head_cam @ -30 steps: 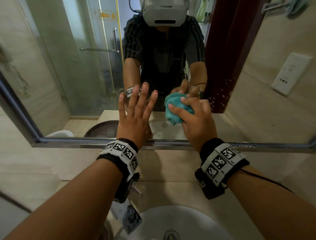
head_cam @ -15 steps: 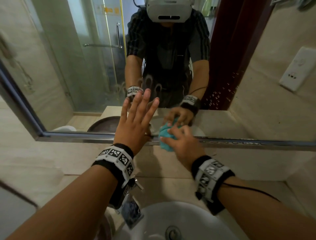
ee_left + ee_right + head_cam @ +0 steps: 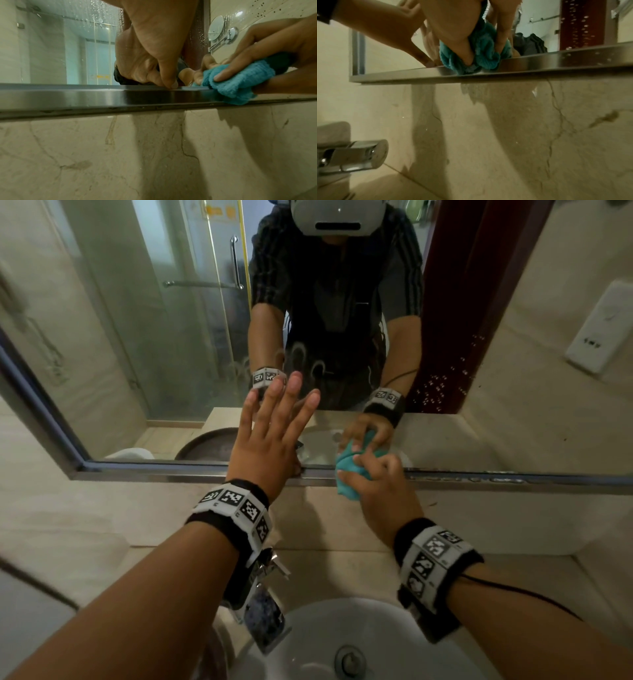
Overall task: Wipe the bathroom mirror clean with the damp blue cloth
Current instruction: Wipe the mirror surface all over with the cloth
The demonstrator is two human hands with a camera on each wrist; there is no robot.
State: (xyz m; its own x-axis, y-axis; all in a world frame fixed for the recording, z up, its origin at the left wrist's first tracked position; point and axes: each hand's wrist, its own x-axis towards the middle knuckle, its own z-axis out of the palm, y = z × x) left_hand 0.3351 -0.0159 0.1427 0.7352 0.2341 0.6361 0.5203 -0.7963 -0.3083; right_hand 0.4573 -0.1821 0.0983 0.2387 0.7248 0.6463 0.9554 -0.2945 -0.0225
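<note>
Right hand [image 3: 383, 491] covers most of blue cloth [image 3: 346, 474] in head view; only folds at 9 o'clock of knuckles show. Right wrist view: fingers cut off by top edge, picture soft. Left hand [image 3: 154, 44] cropped at 12 o'clock in left wrist view; only thumb tip plain. Tap [image 3: 263, 611] mostly hidden under left wrist. Basin [image 3: 342, 642] cut by bottom edge.

Left hand [image 3: 270, 436] spread flat, fingers straight; right hand [image 3: 383, 491] curled in a grip, both arms extended.
</note>
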